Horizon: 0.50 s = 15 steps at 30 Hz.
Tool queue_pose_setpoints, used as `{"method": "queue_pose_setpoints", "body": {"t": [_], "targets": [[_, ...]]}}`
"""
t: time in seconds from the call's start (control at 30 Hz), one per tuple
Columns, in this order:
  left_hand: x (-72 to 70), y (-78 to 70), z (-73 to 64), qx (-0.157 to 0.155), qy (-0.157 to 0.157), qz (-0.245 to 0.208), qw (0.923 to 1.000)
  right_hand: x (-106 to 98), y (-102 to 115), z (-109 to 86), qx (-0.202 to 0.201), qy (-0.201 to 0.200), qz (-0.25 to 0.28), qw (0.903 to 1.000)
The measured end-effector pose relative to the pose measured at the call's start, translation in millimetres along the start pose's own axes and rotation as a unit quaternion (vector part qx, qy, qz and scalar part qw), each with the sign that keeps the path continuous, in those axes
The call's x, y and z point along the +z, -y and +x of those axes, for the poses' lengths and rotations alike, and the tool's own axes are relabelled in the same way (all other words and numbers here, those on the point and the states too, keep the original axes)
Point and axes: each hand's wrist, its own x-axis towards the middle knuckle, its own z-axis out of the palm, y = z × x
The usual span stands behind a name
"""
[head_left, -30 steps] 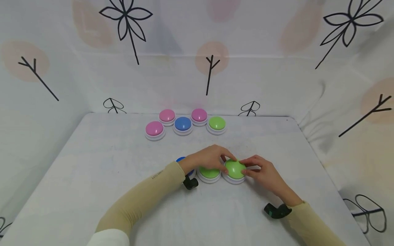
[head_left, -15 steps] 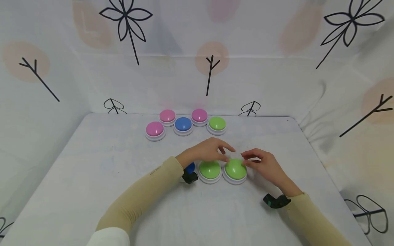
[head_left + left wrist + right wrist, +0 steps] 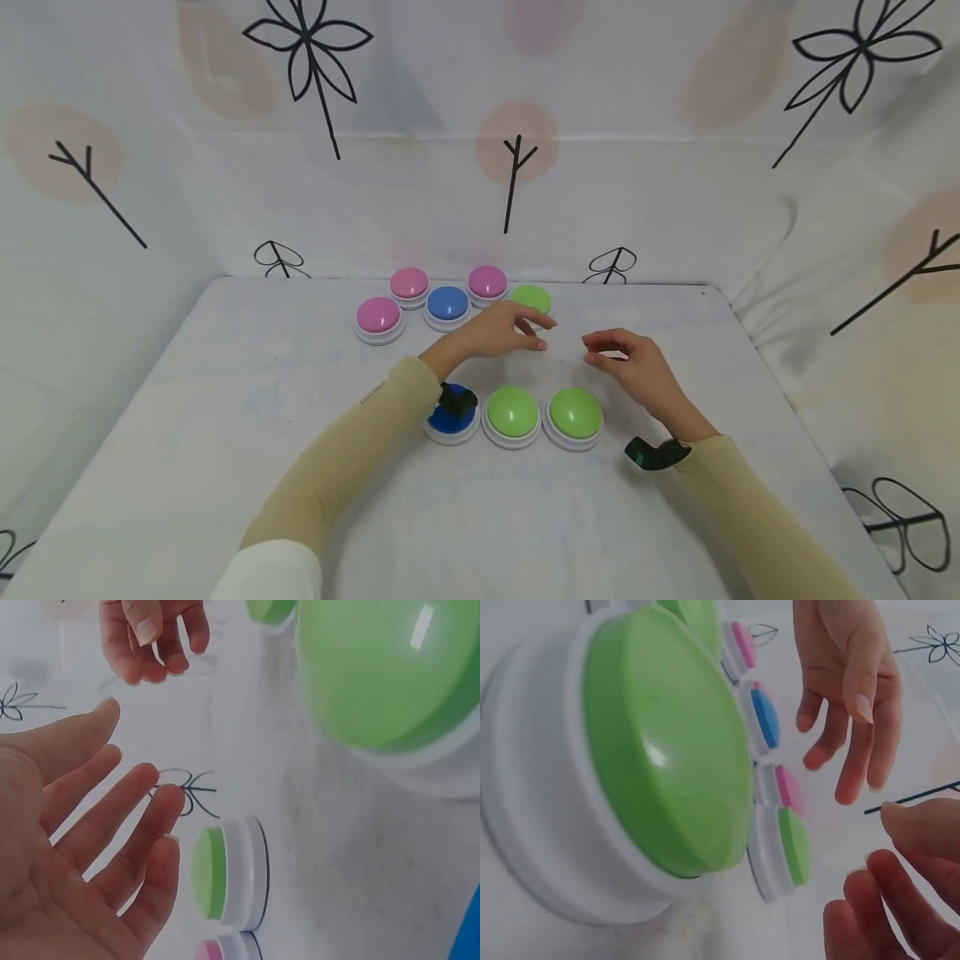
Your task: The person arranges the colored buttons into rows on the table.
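In the head view my left hand (image 3: 498,331) hovers over the table, its fingers extended and holding nothing. It overlaps the front of the green dome button (image 3: 531,298) in the back group. My right hand (image 3: 633,367) is raised beyond the front row, fingers loosely bent with nothing between them. Below the hands stand a blue button (image 3: 451,417), a green button (image 3: 513,412) and another green button (image 3: 575,414), side by side on white round bases. The black wrist camera partly covers the blue one. In the left wrist view the left hand (image 3: 97,832) shows its bare palm.
Farther back are a pink button (image 3: 378,315), a second pink one (image 3: 409,283), a blue one (image 3: 447,303) and a magenta one (image 3: 487,282). They stand near the back edge of the white table (image 3: 225,375). A patterned white cloth (image 3: 420,192) hangs behind and at the sides.
Both hands have let go of the right-hand green button and moved away from it, toward the back. The left has also shifted slightly left. The front buttons stay in their row.
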Motion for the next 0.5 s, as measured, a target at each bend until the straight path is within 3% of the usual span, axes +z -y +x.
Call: {"method": "queue_pose_setpoints", "body": {"t": [0.17, 0.5], "targets": [[-6.5, 8.9, 3.6, -0.024, -0.030, -0.022, 0.9990, 1, 4, 14.4, 0.007, -0.010, 0.014, 0.9998], [-12.1, 33.0, 17.3, -0.065, -0.086, -0.060, 0.9923, 8, -4, 53.1, 0.030, 0.010, 0.026, 0.9991]]}}
